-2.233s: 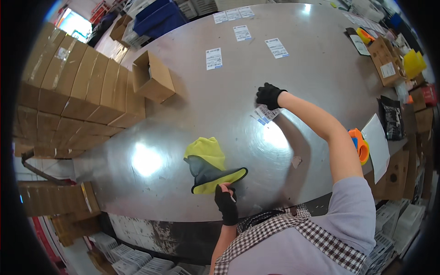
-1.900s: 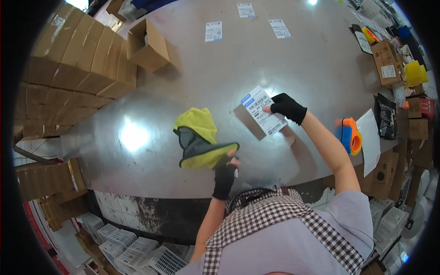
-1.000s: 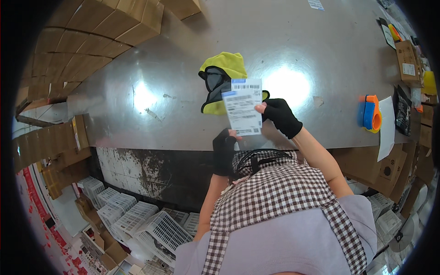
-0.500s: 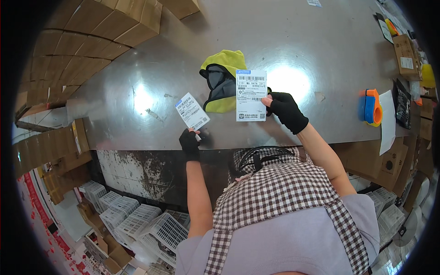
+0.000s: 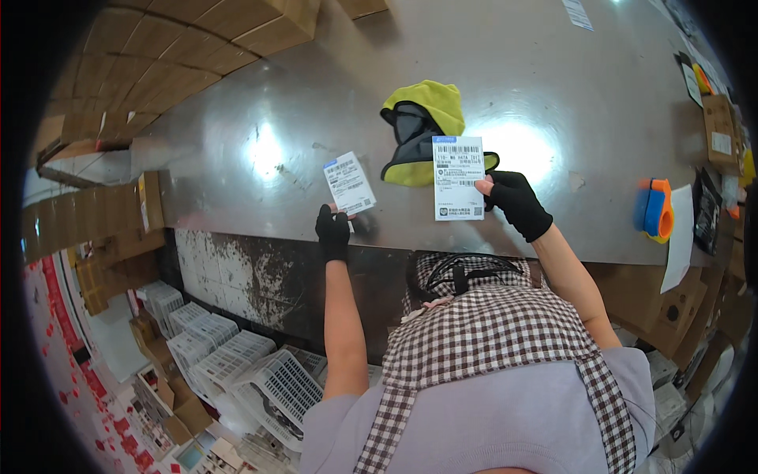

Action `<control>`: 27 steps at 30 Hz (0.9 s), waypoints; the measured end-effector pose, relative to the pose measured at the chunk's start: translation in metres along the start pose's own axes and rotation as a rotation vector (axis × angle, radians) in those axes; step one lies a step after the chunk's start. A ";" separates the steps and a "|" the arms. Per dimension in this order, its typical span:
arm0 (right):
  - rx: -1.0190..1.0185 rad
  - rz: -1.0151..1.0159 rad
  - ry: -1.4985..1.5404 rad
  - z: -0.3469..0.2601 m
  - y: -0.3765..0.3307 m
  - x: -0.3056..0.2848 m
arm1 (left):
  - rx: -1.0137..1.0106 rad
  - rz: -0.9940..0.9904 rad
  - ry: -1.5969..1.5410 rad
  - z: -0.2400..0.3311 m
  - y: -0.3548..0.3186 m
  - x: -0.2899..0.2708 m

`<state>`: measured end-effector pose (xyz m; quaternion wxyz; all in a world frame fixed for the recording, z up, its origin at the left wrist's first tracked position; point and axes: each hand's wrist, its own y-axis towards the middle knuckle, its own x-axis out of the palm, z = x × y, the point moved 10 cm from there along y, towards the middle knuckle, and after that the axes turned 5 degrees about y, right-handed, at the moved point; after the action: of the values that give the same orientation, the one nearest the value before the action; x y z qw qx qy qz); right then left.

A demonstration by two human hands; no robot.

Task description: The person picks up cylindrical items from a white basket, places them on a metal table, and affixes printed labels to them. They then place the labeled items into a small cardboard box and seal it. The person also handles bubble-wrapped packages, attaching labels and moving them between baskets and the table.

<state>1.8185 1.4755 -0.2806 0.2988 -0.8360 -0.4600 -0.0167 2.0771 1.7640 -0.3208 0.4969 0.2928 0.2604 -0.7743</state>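
Note:
Black fingerless gloves cover both hands. A white shipping label (image 5: 349,185) with black print is pinched at its lower end by my left hand (image 5: 333,233), slightly tilted over the table's near edge. My right hand (image 5: 517,207) is closed on a larger white shipping label (image 5: 458,189) with a blue top strip, gripping its right edge with the thumb in front and holding it upright. Behind that label lies a yellow-green and black fabric item (image 5: 439,103), folded, its grey-black lining showing; the label covers part of it, and its exact kind is unclear.
The metal table (image 5: 316,103) reflects bright lights. Stacked cardboard boxes (image 5: 213,39) line its far left. At the right are an orange and blue tape dispenser (image 5: 657,212), a white sheet (image 5: 679,237), a black bag (image 5: 705,209) and a small carton (image 5: 720,134). White plastic baskets (image 5: 276,391) stand below, left.
The view has shifted, so the table's things appear further right. The left label is more upright than before. Both hands keep their labels; the fabric item still lies on the table.

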 end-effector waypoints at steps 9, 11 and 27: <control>0.167 -0.309 -0.208 0.043 0.020 0.080 | 0.281 0.074 0.245 0.017 0.031 -0.058; 0.182 -0.354 -0.278 0.054 0.032 0.103 | 0.278 -0.007 0.064 0.020 0.068 -0.076; 0.194 -0.206 -0.223 0.060 0.072 0.156 | -0.342 -0.399 -0.331 -0.077 0.043 -0.030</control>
<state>1.9492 1.5963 -0.3179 0.3221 -0.7483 -0.5728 0.0901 2.1418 1.8203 -0.3579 0.4126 0.0181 0.3550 -0.8387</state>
